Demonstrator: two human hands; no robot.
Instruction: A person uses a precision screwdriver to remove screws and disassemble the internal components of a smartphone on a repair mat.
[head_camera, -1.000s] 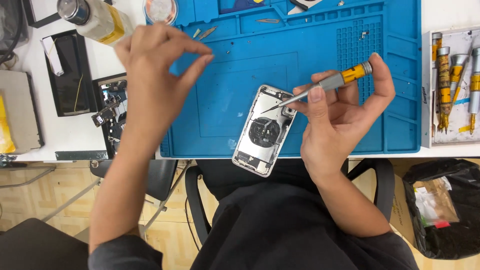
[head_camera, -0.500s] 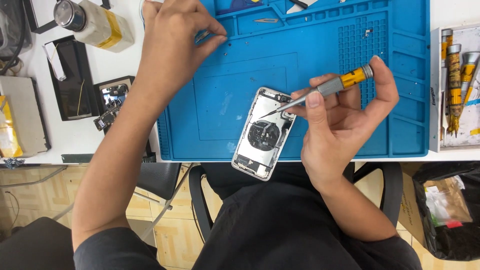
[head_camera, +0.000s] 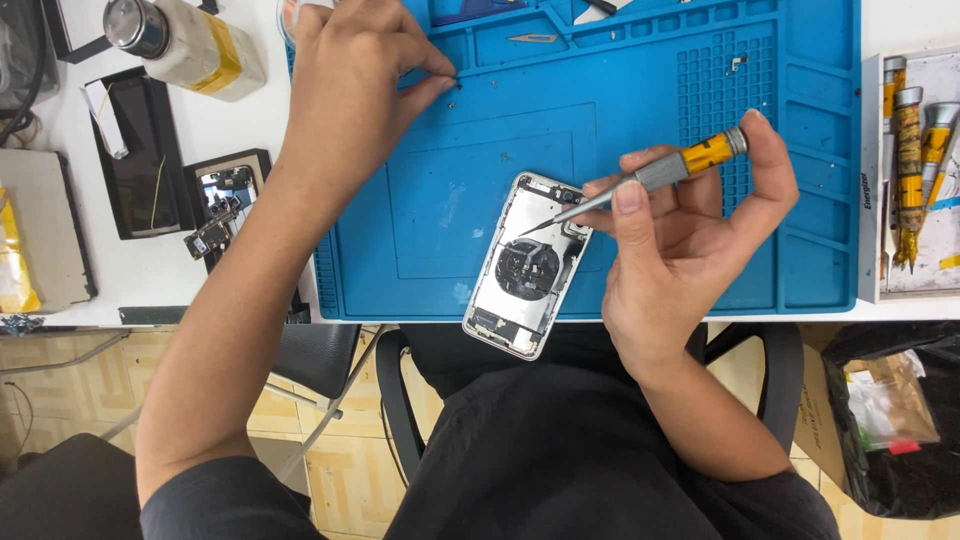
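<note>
White workbench (head_camera: 240, 140) carries a blue silicone work mat (head_camera: 500, 170) at centre. At 9 o'clock of the mat: dark phone screen (head_camera: 135, 150), small black tray of parts (head_camera: 225, 195), grey box (head_camera: 45, 235). At 10 o'clock: capped bottle (head_camera: 185, 40). At 3 o'clock: screwdriver tray (head_camera: 915, 160). Opened phone housing (head_camera: 525, 265) overhangs the mat's 6 o'clock edge.

mat (head_camera: 480, 190): blue, rubbery-looking, matt
phone shell (head_camera: 525, 265): bare shiny metal inside, glossy rim
screwdriver (head_camera: 660, 175): grey metal shaft, orange grip, kinda satin
worktop (head_camera: 250, 110): plain white, smooth
floor (head_camera: 330, 450): glossy tan tiles
</note>
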